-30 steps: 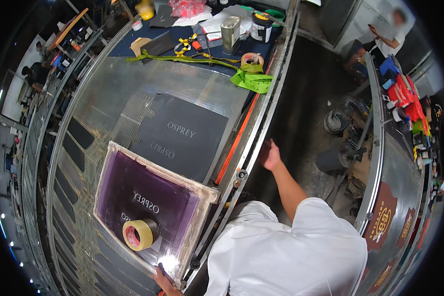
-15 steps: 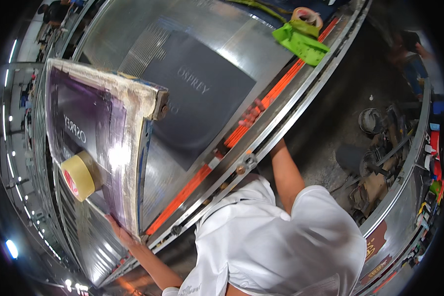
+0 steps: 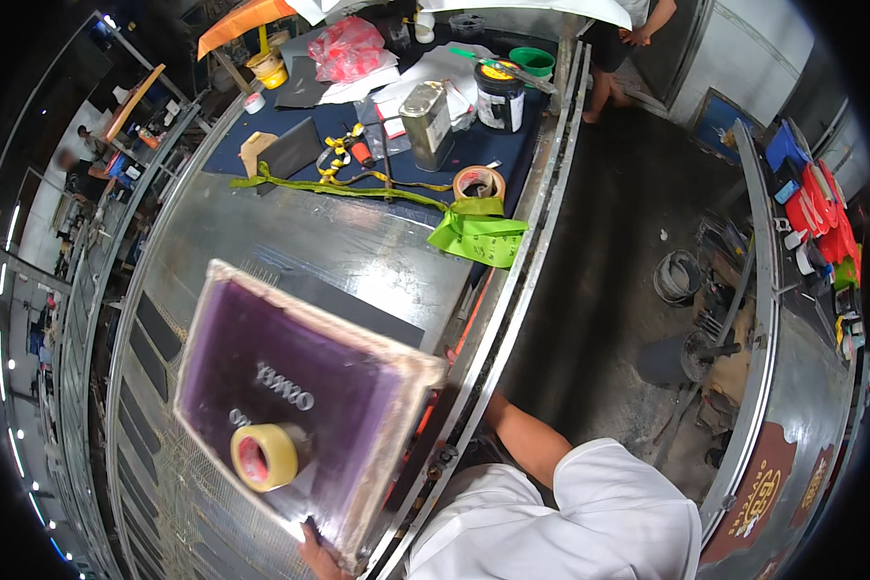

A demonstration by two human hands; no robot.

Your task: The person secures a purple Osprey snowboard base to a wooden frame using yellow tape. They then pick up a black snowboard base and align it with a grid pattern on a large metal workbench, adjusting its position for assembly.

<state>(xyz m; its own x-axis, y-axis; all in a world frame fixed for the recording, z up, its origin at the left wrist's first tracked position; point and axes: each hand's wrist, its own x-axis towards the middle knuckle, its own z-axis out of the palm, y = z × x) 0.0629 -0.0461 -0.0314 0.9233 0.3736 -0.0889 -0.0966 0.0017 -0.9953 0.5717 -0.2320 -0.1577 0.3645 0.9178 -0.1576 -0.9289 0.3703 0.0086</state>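
Note:
A silk-screen printing frame (image 3: 290,387) with purple mesh and a pale, stained border is tilted over the metal table. A roll of clear-yellow tape (image 3: 266,457) rests on its mesh. My left hand (image 3: 321,554) grips the frame's near edge at the bottom of the view, fingers curled over it. A dark sheet (image 3: 358,311) lies on the table, partly hidden behind the frame. My right forearm (image 3: 527,440) reaches to the table's metal rail. Only a blurred bit of my right hand (image 3: 451,358) shows near the frame's right corner, its fingers unclear.
Beyond lie a green cloth (image 3: 478,237), a tan tape roll (image 3: 478,184), a metal can (image 3: 426,126), a black tub (image 3: 500,97) and a green bowl (image 3: 532,64). A metal rail (image 3: 541,193) edges the table. Buckets (image 3: 679,277) stand right; another person (image 3: 619,58) stands far off.
The view has swung, showing more of the far table. The screen frame has come down flatter and now covers much of the dark sheet. My left hand still holds its edge.

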